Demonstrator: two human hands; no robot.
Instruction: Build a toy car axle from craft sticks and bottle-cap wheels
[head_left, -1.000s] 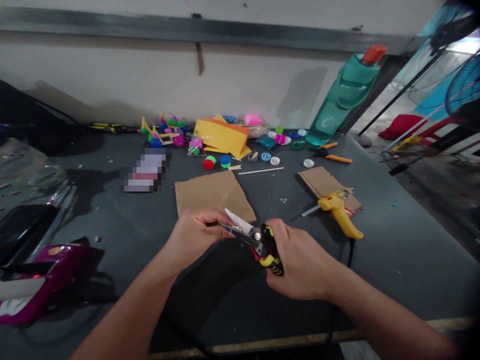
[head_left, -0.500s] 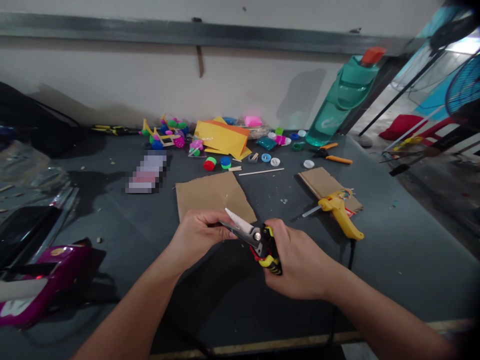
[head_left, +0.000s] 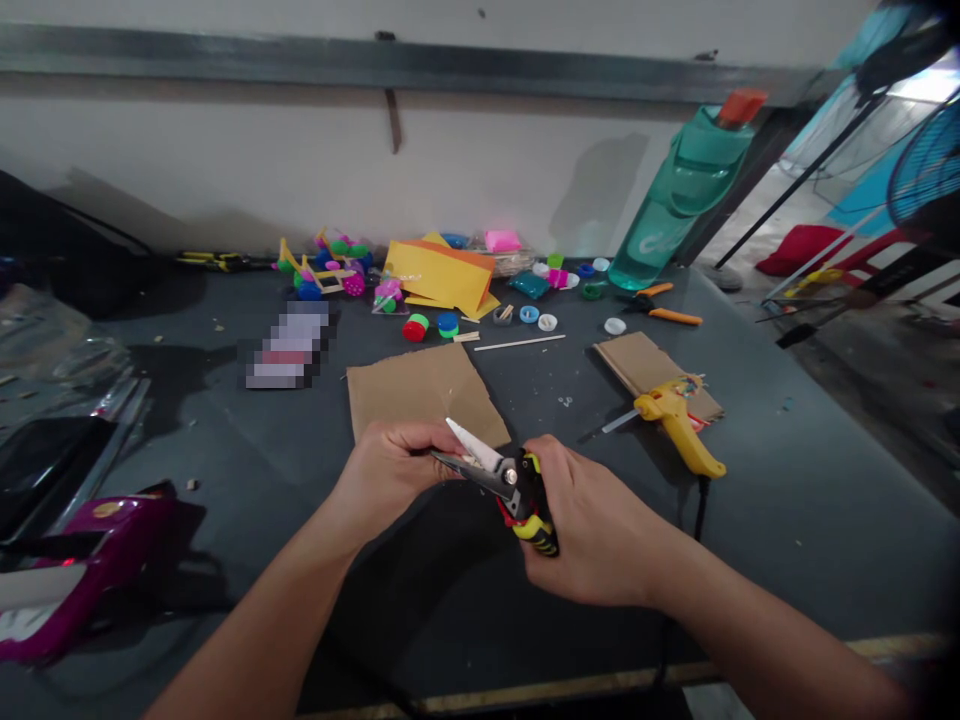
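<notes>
Two bare hands work yellow-and-black snips (head_left: 534,530) over a dark work table (head_left: 810,520), centre, just near a cardboard sheet (head_left: 416,395). Step in hand: blades set at a white pointed piece (head_left: 466,444), which juts far and left of the pivot; exact nature unclear. R hand (head_left: 596,525): fingers (head_left: 559,500) clenched round the handles. L hand (head_left: 390,480): fingers (head_left: 409,437) grasping the blade end. Next move calls for R-hand squeeze w/ L fingers clear of the edges. Hot glue gun (head_left: 679,430) lies right, on a cardboard offcut (head_left: 630,365).
</notes>
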